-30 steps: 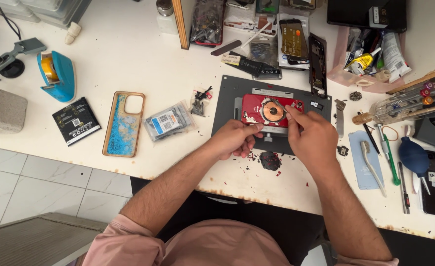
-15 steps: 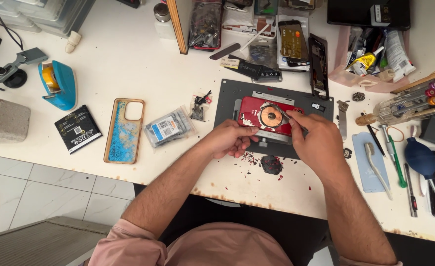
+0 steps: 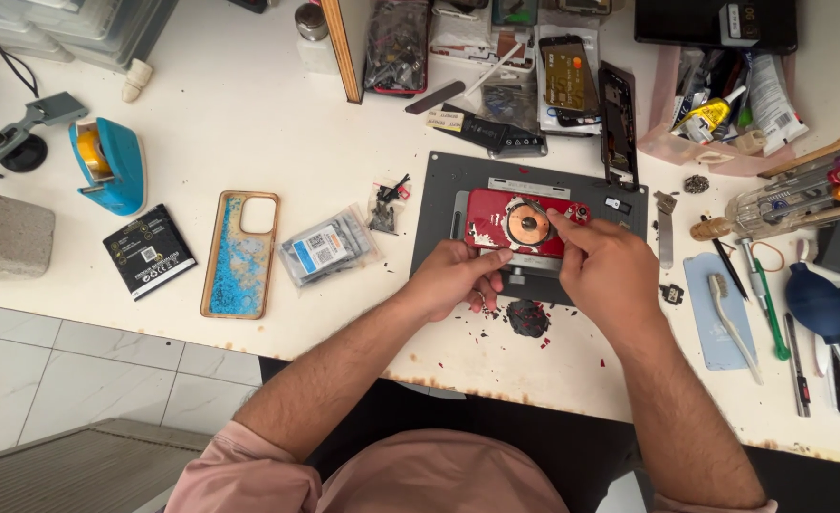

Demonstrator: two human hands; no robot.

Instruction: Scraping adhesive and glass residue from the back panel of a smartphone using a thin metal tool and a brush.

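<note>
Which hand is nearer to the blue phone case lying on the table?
Left. The left hand rests at the red phone's lower left edge, right of the blue phone case; the right hand is farther right.

I get a single head-worn view, looking steeply down from above the white workbench (image 3: 249, 142), near enough that my forearms fill the lower frame.

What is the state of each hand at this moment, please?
Left hand: curled, fingertips pressing the lower edge of the red phone.
Right hand: partly closed, index finger on the phone beside its round coil; whether it holds a tool cannot be told.
</note>
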